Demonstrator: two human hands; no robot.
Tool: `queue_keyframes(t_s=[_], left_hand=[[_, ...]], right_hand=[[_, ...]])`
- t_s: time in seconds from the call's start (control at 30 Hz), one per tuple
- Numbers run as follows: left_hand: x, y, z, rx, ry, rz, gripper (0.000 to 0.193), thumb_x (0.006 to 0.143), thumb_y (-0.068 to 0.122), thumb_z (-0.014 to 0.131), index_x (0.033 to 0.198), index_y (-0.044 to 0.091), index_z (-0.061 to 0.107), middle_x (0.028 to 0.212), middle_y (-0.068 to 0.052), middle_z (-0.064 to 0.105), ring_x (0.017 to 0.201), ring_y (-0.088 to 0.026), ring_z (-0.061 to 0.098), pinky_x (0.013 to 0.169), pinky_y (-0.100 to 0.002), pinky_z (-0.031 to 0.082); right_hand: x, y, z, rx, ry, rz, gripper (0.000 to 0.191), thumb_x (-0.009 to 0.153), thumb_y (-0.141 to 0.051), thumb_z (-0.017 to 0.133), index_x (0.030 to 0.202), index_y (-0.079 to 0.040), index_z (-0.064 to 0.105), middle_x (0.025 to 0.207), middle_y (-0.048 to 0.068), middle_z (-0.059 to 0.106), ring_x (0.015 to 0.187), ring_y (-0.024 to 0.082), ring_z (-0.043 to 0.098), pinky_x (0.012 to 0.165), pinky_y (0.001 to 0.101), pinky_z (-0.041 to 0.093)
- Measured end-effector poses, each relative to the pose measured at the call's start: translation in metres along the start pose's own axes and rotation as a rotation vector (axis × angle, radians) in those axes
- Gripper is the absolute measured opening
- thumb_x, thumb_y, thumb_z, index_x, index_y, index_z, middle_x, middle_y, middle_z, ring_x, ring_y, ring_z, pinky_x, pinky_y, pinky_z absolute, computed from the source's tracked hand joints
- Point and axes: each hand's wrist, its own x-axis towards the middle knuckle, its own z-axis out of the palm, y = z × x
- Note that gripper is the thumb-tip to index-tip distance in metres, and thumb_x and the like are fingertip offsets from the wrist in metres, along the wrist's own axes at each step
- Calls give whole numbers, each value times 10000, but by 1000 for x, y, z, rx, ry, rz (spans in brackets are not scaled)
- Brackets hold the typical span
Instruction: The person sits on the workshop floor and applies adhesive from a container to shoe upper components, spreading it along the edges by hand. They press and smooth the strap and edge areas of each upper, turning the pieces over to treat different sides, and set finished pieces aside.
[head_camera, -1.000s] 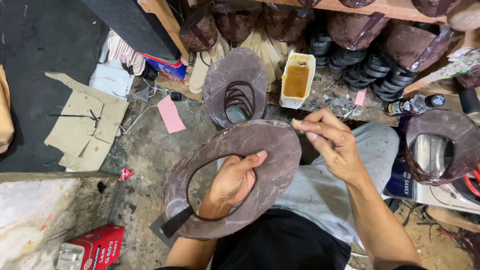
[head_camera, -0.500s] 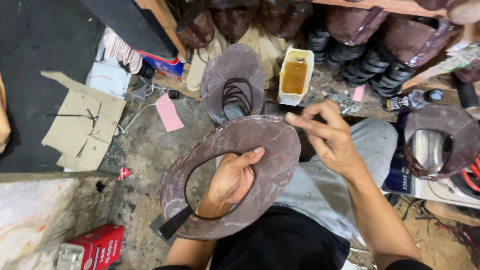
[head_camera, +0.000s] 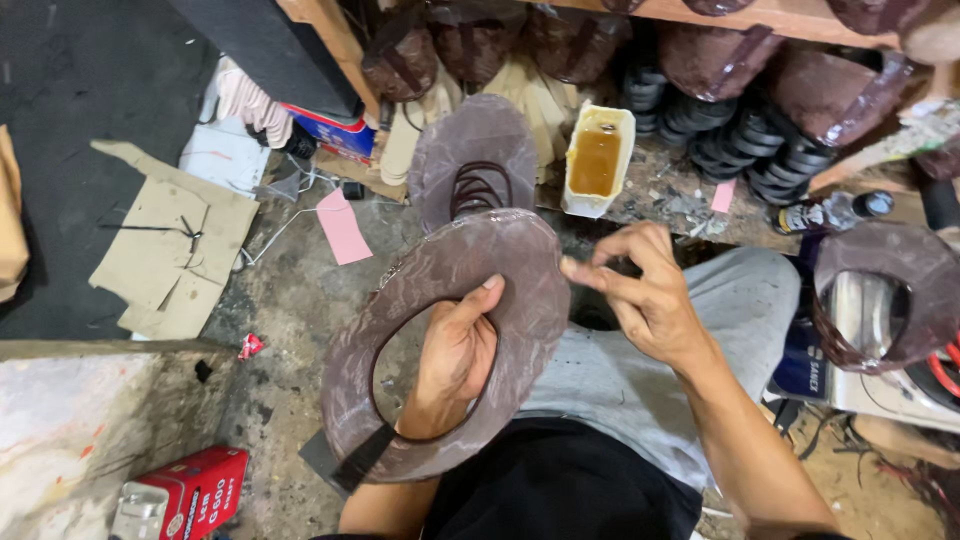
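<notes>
Brim ring (head_camera: 440, 290) over stained concrete floor (head_camera: 290, 300), beside cluttered workbench (head_camera: 690, 195).

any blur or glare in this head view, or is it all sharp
Head view: even, soft light, no hard shadows; the brown ring-shaped hat brim and left hand look sharp; right hand's fingertips slightly soft; faint sheen on the amber liquid in the white tub.
</notes>
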Motion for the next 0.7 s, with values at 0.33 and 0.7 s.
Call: queue_keyframes(t_s=[0.33, 0.7], left_hand=[[2, 7, -29, 95, 57, -153, 239, 950, 9, 646, 1116, -164, 636, 1132, -167, 710, 1044, -211, 683, 947, -330, 526], [13, -18, -61, 178, 43, 20, 211, 1038, 28, 688, 908, -138, 697, 1015, -129, 707, 952, -147, 635, 862, -290, 477]], right_hand=[[62, 80, 28, -631, -230, 221, 583, 949, -568, 642, 1123, -32, 791, 1088, 170, 601, 1079, 334, 479, 936, 467, 327], [41, 52, 7, -430, -204, 279, 623, 1027, -579, 464, 876, -79, 803, 966, 127, 641, 1071, 303, 503, 1030, 501, 282]])
